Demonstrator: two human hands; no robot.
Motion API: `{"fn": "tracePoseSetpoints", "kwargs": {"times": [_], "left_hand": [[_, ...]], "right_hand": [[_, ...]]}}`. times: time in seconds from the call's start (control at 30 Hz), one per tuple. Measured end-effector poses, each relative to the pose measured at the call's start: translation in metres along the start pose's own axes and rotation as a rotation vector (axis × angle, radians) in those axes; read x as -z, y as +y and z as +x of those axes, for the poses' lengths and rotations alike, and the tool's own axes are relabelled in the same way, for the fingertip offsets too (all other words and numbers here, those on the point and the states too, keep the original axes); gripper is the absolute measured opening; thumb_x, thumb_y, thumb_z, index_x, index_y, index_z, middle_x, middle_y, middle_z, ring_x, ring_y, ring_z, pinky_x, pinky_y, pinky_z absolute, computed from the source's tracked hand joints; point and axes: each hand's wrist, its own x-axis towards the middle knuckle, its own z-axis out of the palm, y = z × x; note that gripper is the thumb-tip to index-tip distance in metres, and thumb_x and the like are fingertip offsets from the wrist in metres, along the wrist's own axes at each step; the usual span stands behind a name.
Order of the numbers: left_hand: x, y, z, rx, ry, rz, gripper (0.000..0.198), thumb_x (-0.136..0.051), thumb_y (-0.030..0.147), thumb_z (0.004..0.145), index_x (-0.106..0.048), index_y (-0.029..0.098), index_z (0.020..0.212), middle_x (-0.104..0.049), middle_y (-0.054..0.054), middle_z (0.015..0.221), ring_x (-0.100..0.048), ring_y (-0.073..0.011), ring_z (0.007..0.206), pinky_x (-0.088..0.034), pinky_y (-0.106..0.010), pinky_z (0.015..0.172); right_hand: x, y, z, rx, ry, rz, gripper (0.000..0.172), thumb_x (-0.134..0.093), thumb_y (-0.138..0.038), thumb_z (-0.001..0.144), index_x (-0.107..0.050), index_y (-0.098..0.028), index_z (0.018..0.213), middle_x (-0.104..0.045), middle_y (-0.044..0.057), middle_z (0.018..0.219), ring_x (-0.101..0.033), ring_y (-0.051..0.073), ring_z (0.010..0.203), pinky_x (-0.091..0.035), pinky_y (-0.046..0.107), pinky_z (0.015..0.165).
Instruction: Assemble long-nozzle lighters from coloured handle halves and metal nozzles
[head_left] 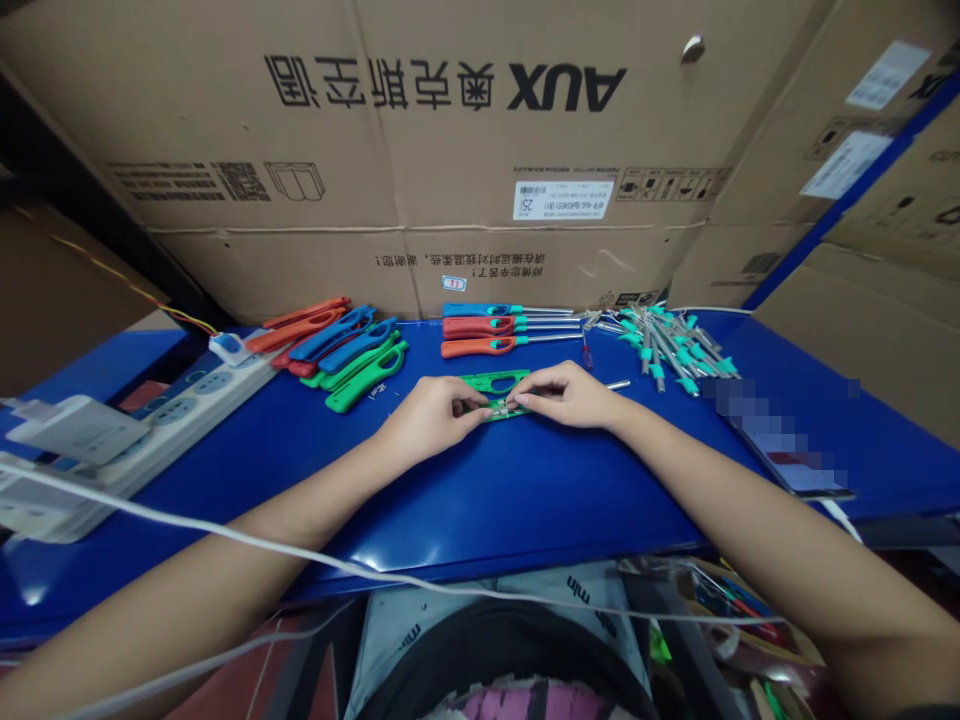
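Two green utility-lighter casing halves lie at the middle of the blue table. The nearer green casing half (511,411) sits between my hands, with small pale parts inside it. My left hand (435,418) is closed, thumb and fingers pinching its left end. My right hand (568,396) is closed too, its fingertips pressed on the right part of the same half; any small piece under them is hidden. Just behind my fingers rests the other green casing half (491,382), with a loop-shaped opening. A metal lighter tube (618,385) pokes out beyond my right hand.
Loose casings (341,345) in orange, blue and green are piled at left. Several assembled lighters (480,347) and a small screwdriver (587,352) lie behind my hands. Metal tubes (667,350) heap at right near a phone (787,450). A white cable (390,577) crosses in front.
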Motion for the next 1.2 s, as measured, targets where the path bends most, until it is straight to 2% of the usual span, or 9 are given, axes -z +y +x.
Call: {"fn": "tracePoseSetpoints", "kwargs": {"times": [0.2, 0.33, 0.43, 0.6, 0.8, 0.9, 1.03, 1.2], "left_hand": [[0.0, -0.004, 0.001, -0.035, -0.022, 0.017, 0.009, -0.071, 0.02, 0.084, -0.078, 0.018, 0.088, -0.073, -0.003, 0.083, -0.062, -0.0141, 0.069, -0.047, -0.025, 0.067], [0.005, -0.004, 0.002, -0.031, -0.046, 0.048, 0.009, -0.071, 0.021, 0.085, -0.078, 0.018, 0.087, -0.074, -0.003, 0.084, -0.063, -0.0155, 0.071, -0.047, -0.026, 0.067], [0.008, -0.003, 0.002, -0.059, -0.065, 0.073, 0.009, -0.07, 0.021, 0.086, -0.078, 0.019, 0.087, -0.075, -0.003, 0.085, -0.065, -0.0168, 0.075, -0.048, -0.027, 0.07], [0.011, -0.001, 0.0, -0.145, -0.047, 0.198, 0.009, -0.069, 0.021, 0.087, -0.077, 0.019, 0.089, -0.072, -0.005, 0.088, -0.064, -0.0215, 0.086, -0.05, -0.034, 0.081], [0.006, 0.009, -0.007, -0.196, 0.007, 0.27, 0.019, -0.068, 0.03, 0.087, -0.067, 0.017, 0.1, -0.068, -0.008, 0.099, -0.059, -0.0265, 0.099, -0.051, -0.042, 0.089], [0.0, 0.012, -0.01, -0.279, -0.058, 0.249, 0.025, -0.063, 0.032, 0.09, -0.06, 0.018, 0.11, -0.065, -0.009, 0.111, -0.058, -0.0273, 0.106, -0.05, -0.044, 0.095], [-0.008, 0.008, -0.011, -0.329, -0.111, 0.199, 0.023, -0.049, 0.022, 0.097, -0.055, 0.019, 0.12, -0.06, -0.01, 0.123, -0.056, -0.0255, 0.116, -0.047, -0.043, 0.103], [-0.012, -0.001, -0.008, -0.34, -0.106, 0.127, 0.028, -0.041, 0.011, 0.097, -0.054, 0.019, 0.12, -0.06, -0.01, 0.124, -0.055, -0.0236, 0.118, -0.047, -0.041, 0.105]], "right_hand": [[0.008, -0.001, 0.001, 0.047, 0.058, -0.042, 0.032, -0.064, -0.044, 0.089, -0.076, -0.017, 0.1, -0.073, 0.006, 0.092, -0.058, 0.012, 0.062, -0.045, 0.027, 0.056], [0.02, -0.004, -0.001, 0.124, 0.092, -0.216, 0.022, -0.064, -0.037, 0.089, -0.073, -0.017, 0.091, -0.067, 0.005, 0.091, -0.047, 0.009, 0.058, -0.039, 0.025, 0.054], [0.026, -0.004, -0.004, 0.116, 0.012, -0.339, 0.019, -0.066, -0.035, 0.088, -0.072, -0.017, 0.086, -0.065, 0.005, 0.086, -0.052, 0.012, 0.066, -0.042, 0.027, 0.061], [0.025, -0.002, -0.005, 0.096, -0.023, -0.317, 0.023, -0.067, -0.039, 0.087, -0.07, -0.017, 0.084, -0.064, 0.005, 0.087, -0.058, 0.015, 0.077, -0.046, 0.031, 0.072], [0.021, 0.005, -0.001, 0.033, -0.045, -0.253, 0.026, -0.07, -0.042, 0.085, -0.071, -0.017, 0.081, -0.059, 0.004, 0.086, -0.054, 0.014, 0.074, -0.043, 0.029, 0.067], [0.02, 0.008, 0.0, -0.007, -0.033, -0.209, 0.03, -0.071, -0.046, 0.083, -0.07, -0.017, 0.08, -0.058, 0.003, 0.084, -0.051, 0.014, 0.071, -0.042, 0.029, 0.066], [0.018, 0.007, 0.001, -0.027, -0.034, -0.211, 0.035, -0.069, -0.051, 0.083, -0.07, -0.016, 0.082, -0.058, 0.003, 0.084, -0.05, 0.013, 0.07, -0.041, 0.028, 0.065], [0.026, 0.001, -0.001, -0.017, -0.002, -0.279, 0.033, -0.058, -0.047, 0.091, -0.068, -0.016, 0.085, -0.06, 0.004, 0.085, -0.054, 0.014, 0.073, -0.043, 0.029, 0.07]]}}
